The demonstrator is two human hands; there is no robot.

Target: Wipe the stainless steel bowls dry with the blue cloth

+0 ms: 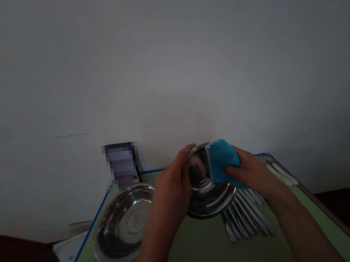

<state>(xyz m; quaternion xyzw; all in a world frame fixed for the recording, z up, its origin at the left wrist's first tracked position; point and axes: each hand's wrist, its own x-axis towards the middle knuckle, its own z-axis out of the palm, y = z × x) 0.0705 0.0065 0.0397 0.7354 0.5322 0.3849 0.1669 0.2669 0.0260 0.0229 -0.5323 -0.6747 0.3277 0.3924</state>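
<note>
I log left hand (172,185) partly curled, gripping metal bowl (210,201) at its nine o'clock — right hand (253,170) pinched nearly closed on blue cloth (222,161), over bowl's two o'clock.

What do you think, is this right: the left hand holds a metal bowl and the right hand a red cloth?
Not quite: the cloth in the right hand is blue, as the head view shows. The left hand holds a metal bowl.

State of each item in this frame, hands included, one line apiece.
Left hand: gripping small bowl
Right hand: gripping blue cloth
Blue cloth: against small bowl
Small bowl: held tilted
Large bowl: on table, opening up
Cutlery: lying side by side
Screened device: propped up, pixelated
</note>
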